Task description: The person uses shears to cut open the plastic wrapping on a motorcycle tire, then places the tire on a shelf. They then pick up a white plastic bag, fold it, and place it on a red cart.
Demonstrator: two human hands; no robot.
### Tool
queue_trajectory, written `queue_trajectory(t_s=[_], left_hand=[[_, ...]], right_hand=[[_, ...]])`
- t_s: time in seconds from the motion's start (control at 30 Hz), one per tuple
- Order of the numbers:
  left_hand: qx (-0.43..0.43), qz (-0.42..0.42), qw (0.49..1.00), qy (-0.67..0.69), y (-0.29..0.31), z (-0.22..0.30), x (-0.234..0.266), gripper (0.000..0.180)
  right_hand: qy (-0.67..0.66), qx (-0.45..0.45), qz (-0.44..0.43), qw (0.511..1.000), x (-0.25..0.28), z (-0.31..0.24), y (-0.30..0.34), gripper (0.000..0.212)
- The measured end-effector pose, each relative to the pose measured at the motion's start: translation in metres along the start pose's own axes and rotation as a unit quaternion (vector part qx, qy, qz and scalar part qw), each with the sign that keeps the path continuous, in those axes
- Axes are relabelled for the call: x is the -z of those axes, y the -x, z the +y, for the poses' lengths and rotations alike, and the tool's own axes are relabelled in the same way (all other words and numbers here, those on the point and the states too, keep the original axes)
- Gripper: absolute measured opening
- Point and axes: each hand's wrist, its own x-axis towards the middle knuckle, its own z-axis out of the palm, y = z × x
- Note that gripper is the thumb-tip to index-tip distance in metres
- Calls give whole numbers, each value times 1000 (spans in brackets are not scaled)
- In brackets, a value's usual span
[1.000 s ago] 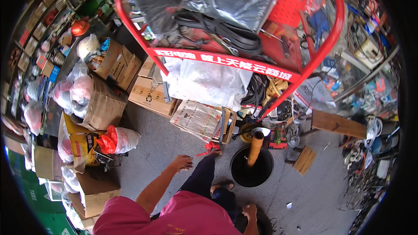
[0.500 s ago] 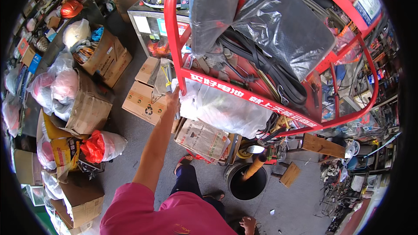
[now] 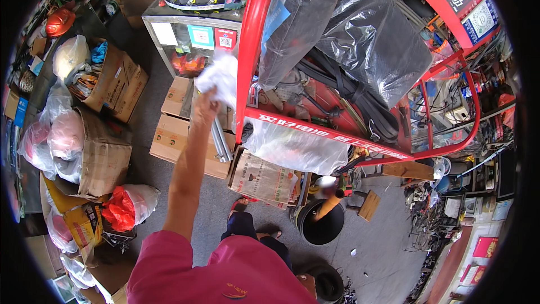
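Observation:
My left hand (image 3: 205, 107) reaches forward, its fingers closed on a crumpled white plastic bag (image 3: 220, 76). The bag hangs beside the left upright of a red metal rack (image 3: 251, 50) and looks blurred by motion. Just below the hand, two grey metal tubes (image 3: 221, 142) lean against cardboard boxes (image 3: 167, 138). Only a small part of my right hand (image 3: 307, 282) shows, low beside my shirt, and its fingers are hidden.
The rack holds black rubber strips (image 3: 351, 87) and plastic-wrapped dark sheets (image 3: 371, 39). A glass-sided cabinet (image 3: 191, 19) stands behind. Cartons and bags (image 3: 107, 146) line the left. A black bucket (image 3: 322, 228) with a wooden handle and a tyre (image 3: 326, 281) stand on the floor.
My left hand has moved up and slightly left with the white bag, away from the rack's lower corner. My right hand has drawn in beside my shirt. The view has shifted.

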Motion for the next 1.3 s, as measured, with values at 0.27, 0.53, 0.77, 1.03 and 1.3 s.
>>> queue_trajectory(t_s=[0.27, 0.53, 0.77, 1.03, 1.3], left_hand=[[-242, -37, 969, 22, 139, 182, 52, 39], [-24, -98, 994, -37, 318, 26, 114, 44], [86, -139, 978, -127, 427, -100, 63, 43], [-40, -213, 951, -222, 456, -69, 70, 15], [-31, -236, 965, -112, 453, -83, 63, 19]], right_hand=[[36, 81, -40, 995, -19, 31, -58, 27], [-2, 447, 45, 893, -10, -99, -113, 67], [-141, 650, -48, 745, 28, -211, -24, 88], [-475, 481, -139, 724, 81, -152, -88, 17], [-583, 444, -293, 614, 145, -92, -116, 33]])
